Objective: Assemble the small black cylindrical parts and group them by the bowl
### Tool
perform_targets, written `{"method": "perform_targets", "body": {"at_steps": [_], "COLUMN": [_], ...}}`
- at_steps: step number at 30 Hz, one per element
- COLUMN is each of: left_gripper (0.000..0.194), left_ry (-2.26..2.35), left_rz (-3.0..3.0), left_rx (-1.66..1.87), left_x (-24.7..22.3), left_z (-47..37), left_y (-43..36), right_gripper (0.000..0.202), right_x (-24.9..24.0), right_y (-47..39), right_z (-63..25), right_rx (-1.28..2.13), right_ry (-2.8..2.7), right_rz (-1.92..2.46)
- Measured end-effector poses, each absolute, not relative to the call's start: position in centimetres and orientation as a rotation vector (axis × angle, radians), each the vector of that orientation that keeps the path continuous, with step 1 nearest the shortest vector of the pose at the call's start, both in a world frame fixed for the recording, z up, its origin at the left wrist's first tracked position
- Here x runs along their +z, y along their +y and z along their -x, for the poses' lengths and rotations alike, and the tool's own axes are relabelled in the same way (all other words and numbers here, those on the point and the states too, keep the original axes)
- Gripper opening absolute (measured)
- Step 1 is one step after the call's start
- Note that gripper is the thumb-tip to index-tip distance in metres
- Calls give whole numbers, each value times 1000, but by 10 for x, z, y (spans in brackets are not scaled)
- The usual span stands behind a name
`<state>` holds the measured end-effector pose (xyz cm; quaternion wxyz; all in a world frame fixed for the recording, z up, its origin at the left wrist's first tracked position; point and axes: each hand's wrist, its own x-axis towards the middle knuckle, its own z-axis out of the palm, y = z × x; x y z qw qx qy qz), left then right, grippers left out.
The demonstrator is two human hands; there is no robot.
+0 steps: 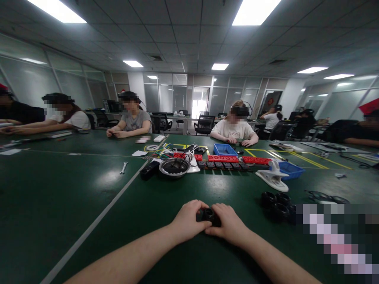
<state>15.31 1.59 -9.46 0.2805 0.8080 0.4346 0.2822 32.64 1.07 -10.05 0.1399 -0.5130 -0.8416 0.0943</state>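
My left hand (189,221) and my right hand (229,225) meet low in the middle of the head view, over the green table (142,252). Between them they grip a small black part (209,214) with a round opening on top. Fingers of both hands curl around its sides, and the thumbs are close together at its near edge. Much of the part is hidden by the fingers. To the right of my right hand lie several black round pieces (280,211) in a cluster.
Farther back are a round metal dish (174,167), red strips (222,158), a blue bin (225,150), another blue bin (291,170) and a white clamp (274,178). A wrench (123,168) lies left. Glasses (327,196) lie right. People sit across the table.
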Motion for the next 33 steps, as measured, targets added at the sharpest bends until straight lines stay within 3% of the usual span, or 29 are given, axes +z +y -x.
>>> {"method": "perform_targets", "body": {"at_steps": [4,9,13,18,20,25,30,33], "left_gripper": [51,31,32,32,30,31,33,32], "left_ry": [1128,1097,1142,1315,1262,1047,959,943], "left_rz": [-2200,-2241,-2219,-2133,-2167,-2239,-2232,-2256], "left_rx": [782,716,708,797,788,673,629,620], "left_x": [-91,-88,-90,-97,-96,-89,-86,-87], "left_z": [-150,-150,-154,-158,-156,-150,-148,-149], "left_y": [18,19,18,15,15,17,19,18], "right_gripper": [52,19,19,29,34,49,25,17], "right_x": [-94,-93,-100,-100,-99,-93,-86,-91], "right_y": [19,26,21,10,9,17,25,25], "right_z": [-341,-346,-336,-318,-318,-336,-350,-349], "right_rx": [639,777,636,141,98,548,963,947], "right_ry": [-2424,-2440,-2350,-2372,-2381,-2474,-2430,-2357], "right_rz": [1259,1178,1404,1624,1622,1324,1127,1231]}}
